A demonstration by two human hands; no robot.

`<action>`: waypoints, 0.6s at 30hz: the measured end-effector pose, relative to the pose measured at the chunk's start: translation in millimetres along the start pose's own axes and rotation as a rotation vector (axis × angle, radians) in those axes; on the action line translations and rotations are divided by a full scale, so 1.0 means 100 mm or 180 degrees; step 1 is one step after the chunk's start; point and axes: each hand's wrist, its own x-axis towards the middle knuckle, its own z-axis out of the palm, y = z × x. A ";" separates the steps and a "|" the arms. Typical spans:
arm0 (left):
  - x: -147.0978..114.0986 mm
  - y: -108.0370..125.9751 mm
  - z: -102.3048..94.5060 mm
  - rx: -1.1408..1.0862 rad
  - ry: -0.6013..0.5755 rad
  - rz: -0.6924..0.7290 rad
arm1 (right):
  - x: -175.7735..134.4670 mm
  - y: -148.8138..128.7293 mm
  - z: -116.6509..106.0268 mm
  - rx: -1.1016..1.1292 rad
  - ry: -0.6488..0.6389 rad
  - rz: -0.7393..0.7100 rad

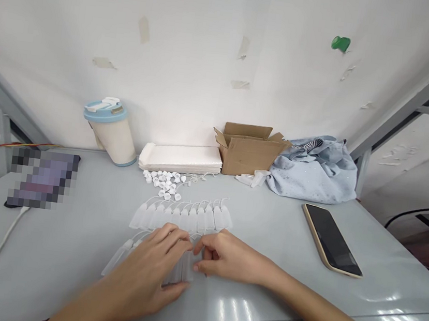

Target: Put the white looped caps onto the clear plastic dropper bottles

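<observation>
A grey metal-framed table [259, 301] stands against a white wall [198, 39]. At the far left lies a dark-edged flat device [46, 179], its face blurred into blocks, with a white cable [3, 244] running from its near end to the table's left edge. Next comes a cream tumbler [113, 137] with a pale blue lid, standing near the wall.

In the middle, the left hand [153, 260], palm down, lies over a front row of small translucent plastic bottles [118, 257]; a few show to its left and others under its fingers. Its thumb and fingers are spread apart across the row; whether they press on any bottle cannot be told. Beyond is a back row of similar bottles [182, 218], side by side with thin white strings trailing from their tops. Farther back are a loose scatter of small white caps [163, 177] and a stack of flat white packets [181, 158].

The right hand [224, 255] is at the right end of the front row, fingers curled, thumb low and slightly apart from the forefinger. Whether it pinches anything cannot be told.

Behind it is an open cardboard box [248, 157], with a few clear plastic pieces [254, 179] at its foot. Crumpled pale blue fabric [314, 173] rests just beside, and a dark-screened smartphone [332, 240] in a tan case lies at far right.
</observation>
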 end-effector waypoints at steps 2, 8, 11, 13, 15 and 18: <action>-0.01 0.01 -0.01 -0.0004 -0.0028 -0.0008 | 0.00 0.00 0.01 -0.0012 0.0033 -0.0019; 0.09 -0.09 -0.09 -0.0063 0.0242 0.0079 | 0.01 -0.01 -0.01 0.0092 0.0110 -0.0016; 0.28 -0.27 -0.18 -0.0068 0.0519 -0.0074 | 0.03 0.04 -0.16 0.0304 0.0253 0.0030; 0.47 -0.42 -0.23 0.0084 0.0570 -0.0327 | 0.06 0.14 -0.33 0.0163 0.0684 0.0079; 0.67 -0.56 -0.25 0.0427 0.0499 -0.0586 | 0.10 0.31 -0.53 -0.0647 0.1481 0.0088; 0.96 -0.72 -0.21 0.0795 0.0439 -0.0782 | 0.14 0.63 -0.84 -0.1713 0.2627 0.0245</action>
